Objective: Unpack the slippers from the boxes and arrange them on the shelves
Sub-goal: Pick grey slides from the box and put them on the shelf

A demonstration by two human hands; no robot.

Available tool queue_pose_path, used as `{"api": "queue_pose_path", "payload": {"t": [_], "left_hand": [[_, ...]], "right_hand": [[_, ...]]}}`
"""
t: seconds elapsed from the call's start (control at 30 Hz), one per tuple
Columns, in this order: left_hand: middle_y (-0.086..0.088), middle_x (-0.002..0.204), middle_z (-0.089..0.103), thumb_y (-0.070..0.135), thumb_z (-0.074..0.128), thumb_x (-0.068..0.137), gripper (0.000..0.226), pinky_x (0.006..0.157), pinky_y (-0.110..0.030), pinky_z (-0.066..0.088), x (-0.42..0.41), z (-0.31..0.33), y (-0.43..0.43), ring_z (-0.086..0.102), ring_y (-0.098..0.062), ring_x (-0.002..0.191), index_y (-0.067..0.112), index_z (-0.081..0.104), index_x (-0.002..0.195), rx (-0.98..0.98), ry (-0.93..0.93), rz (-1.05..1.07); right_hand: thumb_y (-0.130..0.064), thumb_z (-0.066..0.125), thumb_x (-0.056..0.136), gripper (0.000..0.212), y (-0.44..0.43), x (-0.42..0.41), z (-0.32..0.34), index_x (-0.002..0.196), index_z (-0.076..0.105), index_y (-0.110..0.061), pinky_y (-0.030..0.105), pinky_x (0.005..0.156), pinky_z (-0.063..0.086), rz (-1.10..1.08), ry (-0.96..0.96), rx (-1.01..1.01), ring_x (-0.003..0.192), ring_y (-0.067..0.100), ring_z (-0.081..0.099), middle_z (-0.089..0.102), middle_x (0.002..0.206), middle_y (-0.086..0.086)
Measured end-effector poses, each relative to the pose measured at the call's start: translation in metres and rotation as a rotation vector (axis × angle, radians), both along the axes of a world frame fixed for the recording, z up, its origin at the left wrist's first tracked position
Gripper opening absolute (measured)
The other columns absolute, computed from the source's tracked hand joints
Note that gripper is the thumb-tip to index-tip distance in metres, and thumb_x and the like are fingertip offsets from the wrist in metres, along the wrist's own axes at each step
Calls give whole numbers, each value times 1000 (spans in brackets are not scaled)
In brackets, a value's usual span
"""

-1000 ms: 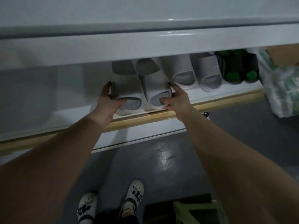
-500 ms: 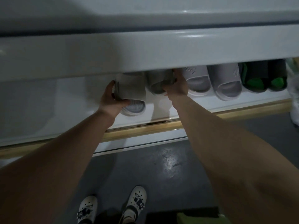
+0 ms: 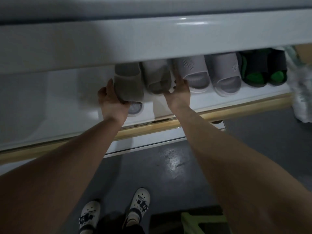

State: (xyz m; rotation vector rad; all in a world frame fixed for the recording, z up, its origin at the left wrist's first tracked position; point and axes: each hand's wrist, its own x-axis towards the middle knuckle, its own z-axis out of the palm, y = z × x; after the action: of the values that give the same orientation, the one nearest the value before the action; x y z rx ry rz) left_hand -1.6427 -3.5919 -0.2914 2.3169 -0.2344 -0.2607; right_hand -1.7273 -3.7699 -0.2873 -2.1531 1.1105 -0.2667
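Two grey slippers lie side by side on the white shelf (image 3: 59, 107), toes pointing under the shelf above. My left hand (image 3: 112, 102) grips the left grey slipper (image 3: 129, 83) along its left side and heel. My right hand (image 3: 179, 93) holds the right grey slipper (image 3: 157, 76) at its right edge, thumb by its heel. To their right stand a light grey pair (image 3: 209, 73) and a black-and-green pair (image 3: 263, 70). The upper shelf board (image 3: 152, 36) hides the slippers' toes.
A wooden strip (image 3: 168, 124) runs along the shelf's front edge. A plastic-wrapped bundle (image 3: 302, 92) sits at the right end. Below are the dark floor (image 3: 168, 166), my two white shoes (image 3: 140, 201) and a green stool (image 3: 202, 223).
Both hands have pushed the two grey slippers deeper onto the shelf; the right slipper went back first, and the left one now sits further in beside it.
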Motion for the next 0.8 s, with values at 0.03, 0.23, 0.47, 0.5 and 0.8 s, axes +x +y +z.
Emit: {"api": "queue_pose_path", "payload": {"t": [0.03, 0.23, 0.47, 0.5, 0.8], "left_hand": [[-21, 137, 40, 24, 82, 71, 89, 98, -27, 41, -2, 0, 1, 52, -36, 113, 17, 37, 147, 5, -16, 3], [-21, 138, 41, 12, 74, 78, 74, 100, -31, 40, -29, 26, 10, 48, -35, 119, 14, 42, 144, 51, -42, -62], [-14, 145, 36, 10, 69, 85, 67, 97, -18, 31, -87, 76, 38, 46, -28, 126, 18, 40, 144, -26, 118, -250], [-13, 144, 38, 10, 69, 86, 65, 95, -18, 32, -97, 82, 43, 47, -27, 126, 19, 41, 144, -34, 136, -292], [-4, 138, 44, 12, 69, 87, 63, 88, -28, 47, -187, 133, 96, 57, -17, 110, 23, 41, 143, -151, 287, -658]], "right_hand": [[-16, 69, 88, 73, 2, -8, 3, 151, 35, -28, 33, 100, 47, 3, 0, 21, 108, 23, 58, 51, 129, 9], [-10, 65, 91, 52, 35, -68, 34, 138, 53, -27, 22, 94, 46, -17, -4, 105, 96, 8, 54, 56, 124, 3], [-14, 66, 90, 49, 101, -145, 84, 136, 56, -27, 36, 92, 52, -119, -118, 222, 102, 16, 61, 59, 120, 1], [-15, 66, 90, 50, 110, -156, 92, 137, 56, -27, 35, 92, 52, -143, -122, 228, 102, 16, 62, 59, 118, 0], [-16, 66, 91, 56, 200, -266, 152, 143, 48, -29, 25, 75, 49, -453, -124, 220, 94, 10, 58, 55, 113, -5]]}}
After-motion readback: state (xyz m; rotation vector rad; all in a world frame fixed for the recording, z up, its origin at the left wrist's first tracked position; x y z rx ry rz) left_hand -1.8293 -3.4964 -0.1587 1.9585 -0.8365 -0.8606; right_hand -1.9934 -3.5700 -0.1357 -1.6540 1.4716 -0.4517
